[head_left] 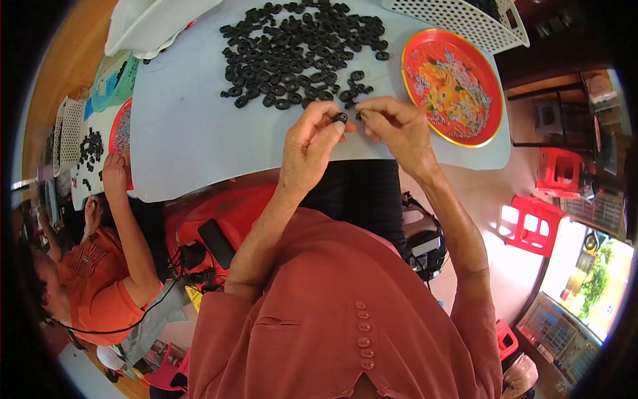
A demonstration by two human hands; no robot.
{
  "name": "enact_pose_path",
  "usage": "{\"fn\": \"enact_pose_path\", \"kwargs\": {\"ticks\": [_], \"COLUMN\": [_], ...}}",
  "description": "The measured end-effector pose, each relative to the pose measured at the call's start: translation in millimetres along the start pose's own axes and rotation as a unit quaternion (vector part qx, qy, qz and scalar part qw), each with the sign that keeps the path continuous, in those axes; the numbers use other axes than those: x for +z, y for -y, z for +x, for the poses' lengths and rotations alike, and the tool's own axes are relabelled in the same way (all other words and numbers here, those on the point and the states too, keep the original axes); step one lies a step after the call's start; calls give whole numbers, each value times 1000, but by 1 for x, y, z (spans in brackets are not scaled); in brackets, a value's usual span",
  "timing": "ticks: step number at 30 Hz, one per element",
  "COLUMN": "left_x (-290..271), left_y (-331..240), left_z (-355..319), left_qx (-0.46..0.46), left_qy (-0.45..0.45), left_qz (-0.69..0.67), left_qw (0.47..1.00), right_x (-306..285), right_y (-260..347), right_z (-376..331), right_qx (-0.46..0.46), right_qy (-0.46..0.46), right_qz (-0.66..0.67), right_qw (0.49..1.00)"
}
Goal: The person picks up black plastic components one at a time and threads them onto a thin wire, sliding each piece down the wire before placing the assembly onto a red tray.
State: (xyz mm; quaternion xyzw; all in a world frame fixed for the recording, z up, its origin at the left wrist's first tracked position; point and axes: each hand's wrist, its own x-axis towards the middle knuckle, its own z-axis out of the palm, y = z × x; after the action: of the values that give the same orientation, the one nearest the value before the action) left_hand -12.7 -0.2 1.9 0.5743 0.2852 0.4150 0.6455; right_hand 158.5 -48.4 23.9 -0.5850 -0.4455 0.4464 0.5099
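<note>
The left hand [312,136] grips 1 small, rounded, glossy black part with a hole [340,118] between thumb and forefinger, held above the near edge of a smooth, pale blue-grey tabletop [179,126]. Just beside it, the right hand [399,130] pinches 1 tiny dark piece [359,116] with thumb and fingertip; its shape is too small to tell.

Beyond both hands spreads a loose heap of black, knobbly, ring-like parts [292,56], many with round openings, a few straying toward the fingers. To the right lies a round, shiny red tray with a thin gold rim [420,50], its colourful patterned middle strewn with silvery-grey specks. Behind the tray stands a white plastic basket [458,20], its wall pierced by neat small holes.
</note>
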Motion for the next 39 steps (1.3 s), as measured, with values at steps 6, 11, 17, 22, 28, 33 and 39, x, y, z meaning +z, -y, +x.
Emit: {"fn": "enact_pose_path", "kwargs": {"ticks": [6, 11, 17, 22, 28, 33, 39], "left_x": [1, 5, 6, 8, 7, 7, 6], "left_y": [-2, -2, -4, -3, -2, -5, -2], "left_z": [1, 3, 4, 7, 8, 10, 10], "left_qx": [-8, -9, -5, -5, -24, -35, -32], "left_qy": [39, 54, 61, 64, 51, 47, 49], "left_qz": [52, 86, 107, 114, 91, 81, 102], "left_qw": [998, 995, 992, 991, 994, 995, 993], "right_x": [-9, -8, -7, -8, -10, -15, -14], "right_y": [-8, 2, -3, -4, -1, 8, 12], "right_z": [2, 1, 2, 7, 10, 10, 9], "right_qx": [-8, -56, -119, -172, -119, -94, -123], "right_qy": [31, 55, 57, 52, 66, 90, 85], "right_qz": [112, 96, 40, -38, -16, -76, -127], "right_qw": [993, 992, 990, 983, 990, 989, 981]}}
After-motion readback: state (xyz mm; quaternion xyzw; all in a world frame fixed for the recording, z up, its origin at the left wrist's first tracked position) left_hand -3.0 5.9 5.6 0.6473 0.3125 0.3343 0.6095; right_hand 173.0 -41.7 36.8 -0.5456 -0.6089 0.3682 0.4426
